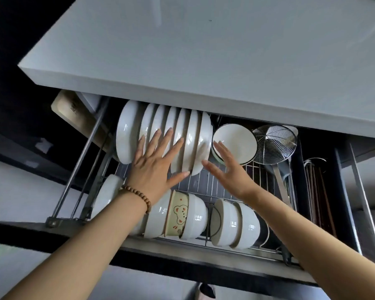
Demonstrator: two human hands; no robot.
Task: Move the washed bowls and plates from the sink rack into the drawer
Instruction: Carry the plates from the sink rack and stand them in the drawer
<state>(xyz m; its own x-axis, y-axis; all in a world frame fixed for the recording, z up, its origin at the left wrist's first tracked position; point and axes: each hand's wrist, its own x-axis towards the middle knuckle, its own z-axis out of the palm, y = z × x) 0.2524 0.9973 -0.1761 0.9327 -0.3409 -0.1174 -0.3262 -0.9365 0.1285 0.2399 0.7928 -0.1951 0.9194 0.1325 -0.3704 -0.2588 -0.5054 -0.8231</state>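
Both hands are spread flat, grasping nothing. Left hand presses the upright plates in the drawer; right hand hovers beside them.

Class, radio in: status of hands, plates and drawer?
Left hand open, flat on plates. Right hand open, empty, beside them. Plates racked upright in drawer. Nothing blocking.

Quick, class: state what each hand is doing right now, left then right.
Left hand: open, fingers spread flat on the row of white plates, gripping nothing.
Right hand: open, empty, beside the plates.
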